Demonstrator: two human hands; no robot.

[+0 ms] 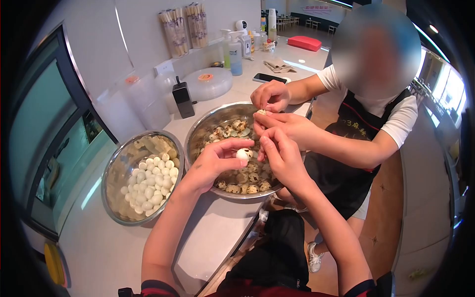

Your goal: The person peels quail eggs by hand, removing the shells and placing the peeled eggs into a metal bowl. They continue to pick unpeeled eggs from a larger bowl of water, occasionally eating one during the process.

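Observation:
A partly peeled quail egg [242, 154], white with some speckled shell on its right side, is held between the thumb and fingers of my left hand [213, 162]. Just to its right, my right hand [284, 157] has its thumb and fingertips pinched together; whatever is in them is too small to make out. Both hands are over a large steel bowl [195, 129] of speckled quail eggs [250, 179] and loose shell bits. Left of it, a second steel bowl [110, 180] holds many peeled white eggs [148, 185].
Across the bowl a co-worker in a black apron [341, 133] handles another speckled egg [261, 113] with both hands. Behind the bowls stand a black device [183, 99], plastic lids [208, 84], a phone [269, 78], pump bottles [235, 57] and a cloth [279, 66].

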